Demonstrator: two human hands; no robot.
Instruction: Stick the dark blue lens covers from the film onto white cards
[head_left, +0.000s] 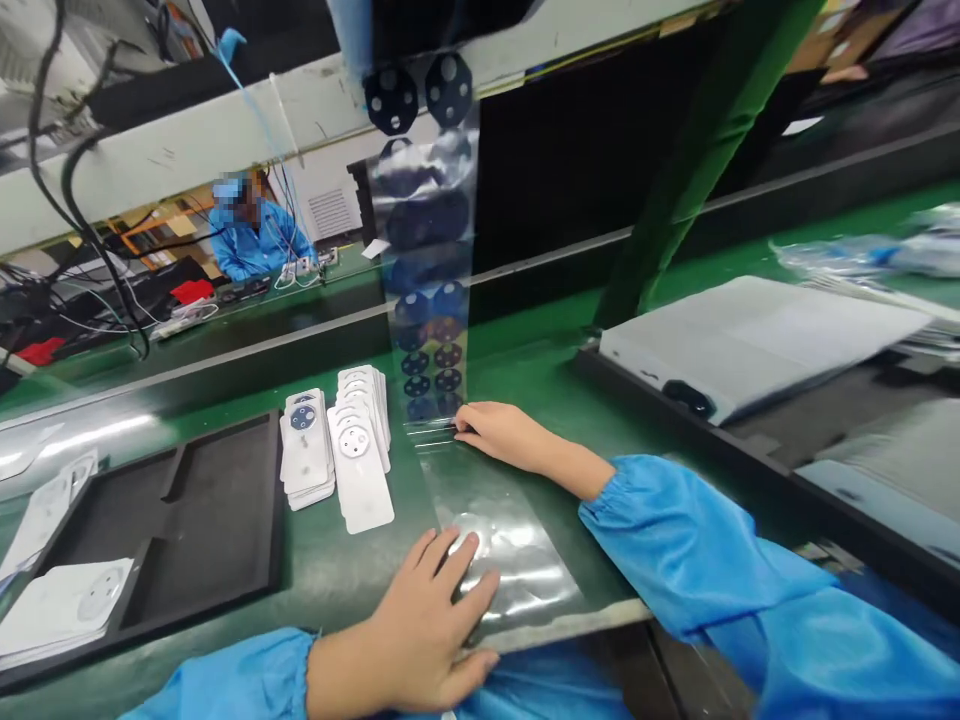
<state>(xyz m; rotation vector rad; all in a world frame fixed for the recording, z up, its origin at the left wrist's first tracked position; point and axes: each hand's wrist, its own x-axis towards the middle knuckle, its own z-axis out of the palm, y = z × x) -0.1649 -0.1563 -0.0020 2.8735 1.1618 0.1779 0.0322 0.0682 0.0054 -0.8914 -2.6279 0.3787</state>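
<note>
A long clear film strip (501, 545) carrying pairs of dark round discs (431, 365) runs away from the person, its long axis going from the near edge of the green bench (525, 370) up towards a hanging section further off, where the strip rises off the surface. The left hand (431, 625) lies flat on the near end of the film, fingers spread and pressing it down, palm on the bench just beside it. The right hand (504, 432) reaches further out and touches the strip from its right side, fingertips pressed together on the film just below the lowest discs; whether they pinch an edge cannot be told. So the film lies between and under both hands, the left nearer the body. To the left stand stacks of white cards (337, 450), apart from a black tray (191, 520)
</note>
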